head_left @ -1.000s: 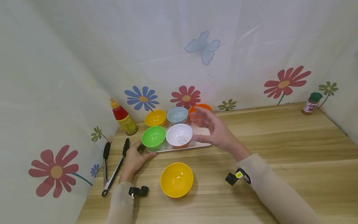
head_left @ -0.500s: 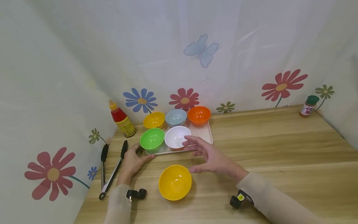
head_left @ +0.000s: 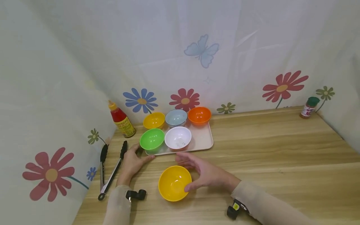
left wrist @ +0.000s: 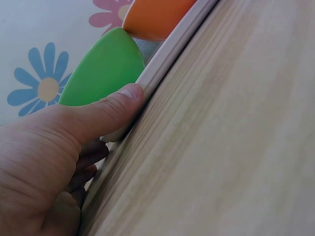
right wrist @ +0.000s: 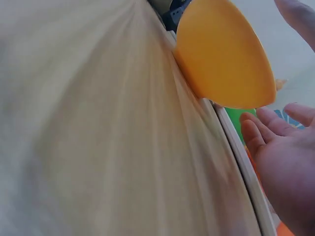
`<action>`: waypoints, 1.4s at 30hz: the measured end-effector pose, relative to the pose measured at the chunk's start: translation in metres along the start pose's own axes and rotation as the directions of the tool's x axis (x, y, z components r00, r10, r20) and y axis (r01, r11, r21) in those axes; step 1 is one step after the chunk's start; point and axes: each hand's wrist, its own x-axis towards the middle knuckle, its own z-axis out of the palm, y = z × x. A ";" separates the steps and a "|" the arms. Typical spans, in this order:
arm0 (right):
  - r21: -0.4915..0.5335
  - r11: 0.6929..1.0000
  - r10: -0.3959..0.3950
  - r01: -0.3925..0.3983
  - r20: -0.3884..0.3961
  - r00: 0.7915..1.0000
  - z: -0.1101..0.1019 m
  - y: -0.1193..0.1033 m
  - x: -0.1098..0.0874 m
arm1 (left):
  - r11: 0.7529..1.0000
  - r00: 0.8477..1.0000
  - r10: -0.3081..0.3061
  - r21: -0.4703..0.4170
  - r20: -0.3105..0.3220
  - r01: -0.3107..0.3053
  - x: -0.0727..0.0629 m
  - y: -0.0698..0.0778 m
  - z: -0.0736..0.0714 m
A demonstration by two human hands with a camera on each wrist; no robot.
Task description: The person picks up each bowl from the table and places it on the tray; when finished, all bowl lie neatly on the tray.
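Note:
My left hand (head_left: pixel 133 162) grips the front left corner of a pale tray (head_left: pixel 204 139); in the left wrist view the thumb (left wrist: pixel 115 109) lies on its front edge and the fingers bend round the side. On the tray stand a green bowl (head_left: pixel 152 139), a white bowl (head_left: pixel 178 137), a small yellow bowl (head_left: pixel 154 120), a light blue bowl (head_left: pixel 176 117) and an orange bowl (head_left: pixel 199 115). A larger yellow bowl (head_left: pixel 172 183) sits on the table before the tray. Spread at its right side is my right hand (head_left: pixel 209 175), thumb over the rim in the head view, fingers behind.
Metal tongs with black tips (head_left: pixel 112 175) lie left of my left arm. A red sauce bottle (head_left: pixel 122 121) stands behind them, by the tray. Far right at the back is a small green-capped jar (head_left: pixel 308 107). A flower-printed curtain (head_left: pixel 242 72) borders the wooden table (head_left: pixel 267 150).
My right hand has come down from over the tray, by the orange and white bowls, toward me to the larger yellow bowl. The left hand has stayed at the tray's corner.

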 end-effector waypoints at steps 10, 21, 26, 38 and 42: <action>-0.045 0.998 0.045 -0.042 0.084 0.995 0.002 0.006 -0.003 | 0.999 1.000 0.028 -0.018 -0.008 -0.028 0.002 0.004 -0.001; -0.102 0.992 0.084 -0.074 0.098 0.992 0.011 0.012 -0.003 | 1.000 1.000 0.013 0.013 0.012 -0.013 -0.002 -0.001 -0.003; -0.111 0.991 0.090 -0.081 0.084 0.992 0.011 0.013 -0.002 | 1.000 1.000 0.015 0.014 0.009 -0.015 -0.002 0.000 -0.003; -0.091 0.995 0.056 -0.052 0.048 0.997 0.009 0.012 -0.001 | 1.000 1.000 0.018 0.004 0.007 -0.018 -0.001 0.003 -0.003; -0.058 0.997 0.045 -0.044 0.010 0.999 0.006 0.007 -0.002 | 1.000 1.000 0.014 0.005 0.007 -0.014 -0.002 0.003 -0.003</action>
